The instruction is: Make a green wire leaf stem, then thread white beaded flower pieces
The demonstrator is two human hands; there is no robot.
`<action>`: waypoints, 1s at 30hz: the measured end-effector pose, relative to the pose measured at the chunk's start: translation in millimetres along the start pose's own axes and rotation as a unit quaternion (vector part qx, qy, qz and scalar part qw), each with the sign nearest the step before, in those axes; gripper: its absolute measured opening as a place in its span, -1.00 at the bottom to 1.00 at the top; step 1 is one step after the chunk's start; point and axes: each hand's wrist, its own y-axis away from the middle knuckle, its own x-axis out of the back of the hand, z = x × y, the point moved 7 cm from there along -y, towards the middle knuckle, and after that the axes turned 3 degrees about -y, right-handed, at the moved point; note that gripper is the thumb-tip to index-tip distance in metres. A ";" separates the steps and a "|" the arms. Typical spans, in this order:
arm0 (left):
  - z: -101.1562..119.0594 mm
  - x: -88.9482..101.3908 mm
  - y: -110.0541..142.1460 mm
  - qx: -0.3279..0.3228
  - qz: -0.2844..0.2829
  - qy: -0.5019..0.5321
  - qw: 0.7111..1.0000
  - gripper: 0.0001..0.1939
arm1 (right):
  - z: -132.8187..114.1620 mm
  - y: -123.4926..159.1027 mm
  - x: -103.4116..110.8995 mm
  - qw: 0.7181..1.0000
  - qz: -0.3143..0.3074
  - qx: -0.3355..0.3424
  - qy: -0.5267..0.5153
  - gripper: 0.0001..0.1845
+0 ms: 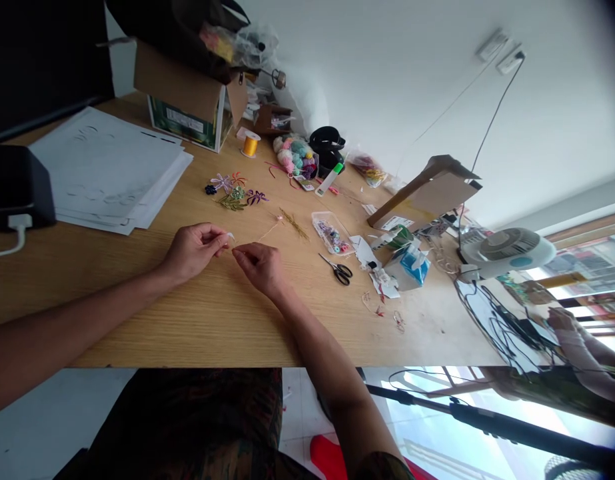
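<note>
My left hand (194, 252) pinches a small white piece (230, 236) between its fingertips above the wooden table (227, 320). My right hand (260, 267) pinches a thin wire (247, 245) close to that piece, and the two hands nearly touch. The wire runs right toward a small pink beaded bit (278, 217). Just beyond lies a golden beaded sprig (294, 224). A cluster of beaded flowers and leaves (236, 192) rests above my hands.
Black-handled scissors (340, 270), a bead box (331, 233), a yellow thread spool (250, 143), yarn balls (294, 157) and stacked papers (112, 170) lie on the table. A tissue box (410, 267) and fan (507, 252) stand right, near another person's hand (562, 320).
</note>
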 end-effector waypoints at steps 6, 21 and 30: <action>-7.6 -5.1 -0.1 0.014 -0.026 -0.049 0.998 -0.90 | -8.4 -2.7 17.5 0.995 0.050 0.032 0.077 -0.74; 0.0 -9.8 1.5 -0.019 -0.066 0.032 0.997 -0.82 | 25.2 -2.1 -4.7 0.990 -0.009 -0.086 -0.113 -0.73; -9.0 -2.6 -2.7 0.007 -0.018 -0.020 1.000 -0.84 | 1.3 -1.5 9.8 0.997 0.056 -0.020 -0.054 -0.70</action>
